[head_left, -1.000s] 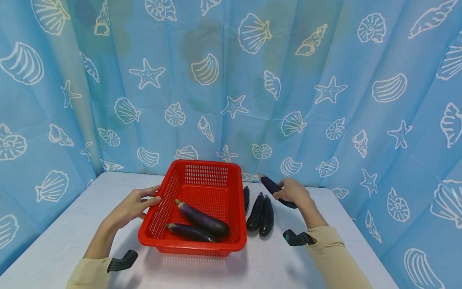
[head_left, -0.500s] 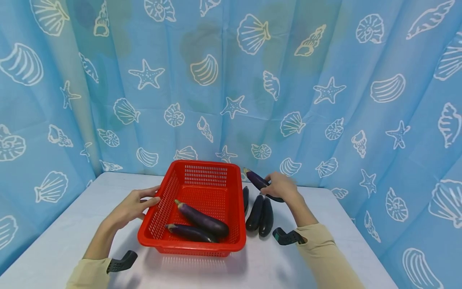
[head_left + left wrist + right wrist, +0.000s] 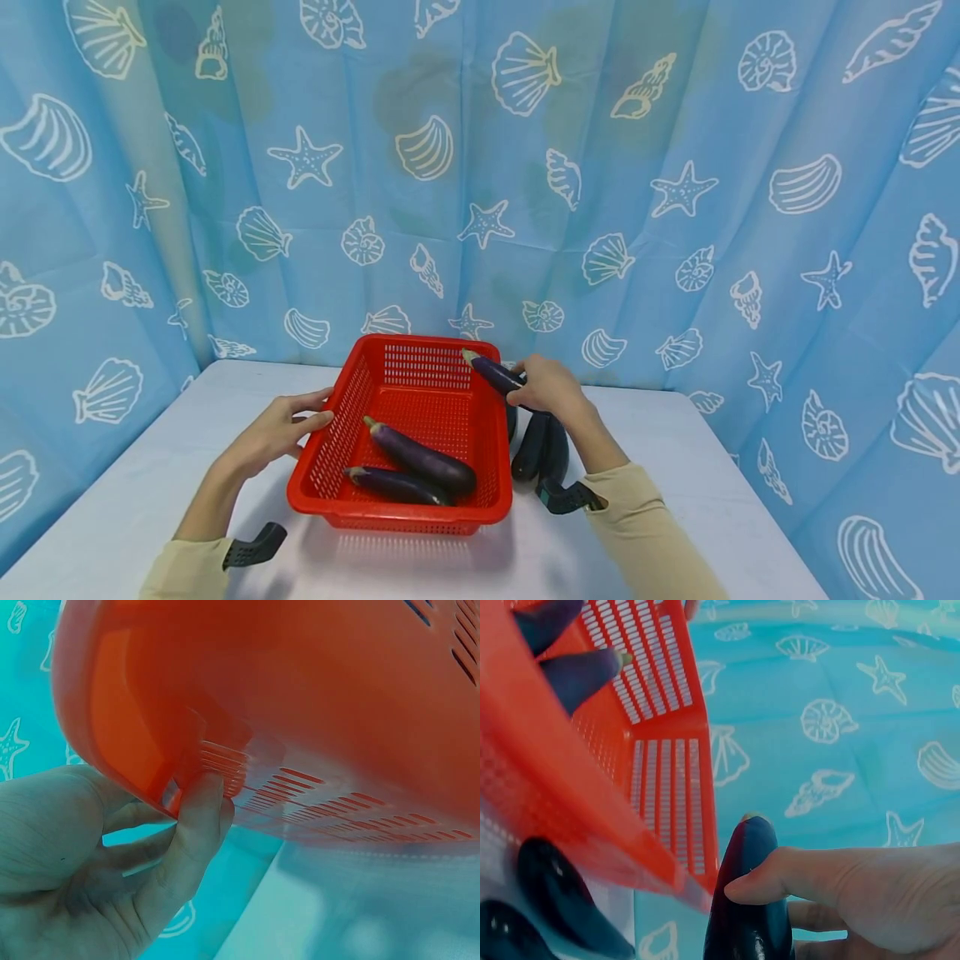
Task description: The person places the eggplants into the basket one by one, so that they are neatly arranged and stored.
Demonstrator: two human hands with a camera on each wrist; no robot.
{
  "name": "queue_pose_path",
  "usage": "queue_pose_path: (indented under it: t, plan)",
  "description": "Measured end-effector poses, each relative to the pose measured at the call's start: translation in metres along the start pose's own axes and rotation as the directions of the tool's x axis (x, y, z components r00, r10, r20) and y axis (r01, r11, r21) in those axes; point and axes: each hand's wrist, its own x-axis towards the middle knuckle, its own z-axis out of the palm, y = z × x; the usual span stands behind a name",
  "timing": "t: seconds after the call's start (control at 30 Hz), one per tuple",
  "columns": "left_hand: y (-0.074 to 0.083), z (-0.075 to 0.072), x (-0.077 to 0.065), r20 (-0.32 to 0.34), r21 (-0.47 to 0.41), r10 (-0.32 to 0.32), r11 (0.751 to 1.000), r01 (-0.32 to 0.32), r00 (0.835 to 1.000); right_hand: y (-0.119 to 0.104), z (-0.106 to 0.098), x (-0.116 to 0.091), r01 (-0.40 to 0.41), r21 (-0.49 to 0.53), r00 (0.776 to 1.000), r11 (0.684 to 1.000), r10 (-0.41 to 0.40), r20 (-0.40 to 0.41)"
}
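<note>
My right hand grips a dark purple eggplant, held tilted over the far right corner of the red basket, its pale stem end pointing left. In the right wrist view, the thumb presses along the side of this eggplant. At the basket's left side, my left hand holds the rim, and the left wrist view shows its fingers at the slotted wall just under the rim. Inside the basket lie a larger eggplant and a slimmer one, side by side.
Right of the basket, several more eggplants lie on the white table, partly hidden by the right arm and the basket. A blue shell-print curtain hangs behind the table and along both sides.
My right hand has carried the eggplant leftward, from above the table on the right to over the basket's right rim. The left hand has stayed at the basket.
</note>
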Motion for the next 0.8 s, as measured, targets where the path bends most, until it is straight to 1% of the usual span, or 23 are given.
queue_pose_path:
  t: [0.2,0.4,0.57,0.8]
  plan:
    - [0.001,0.000,0.000,-0.001,0.000,-0.003,1.000,0.003,1.000,-0.016,0.008,-0.001,0.063,0.005,0.998,0.998,-0.063,-0.001]
    - [0.001,0.000,-0.001,-0.007,0.001,-0.007,1.000,0.007,1.000,-0.029,0.016,-0.002,0.120,-0.014,0.993,0.993,-0.119,0.024]
    - [0.001,0.000,-0.001,-0.003,-0.005,-0.006,1.000,0.006,1.000,-0.038,0.020,-0.002,0.127,-0.023,0.991,0.992,-0.126,0.043]
    - [0.000,0.000,0.000,0.000,-0.003,0.002,1.000,-0.002,1.000,-0.051,0.026,-0.002,0.132,-0.033,0.990,0.991,-0.130,0.050]
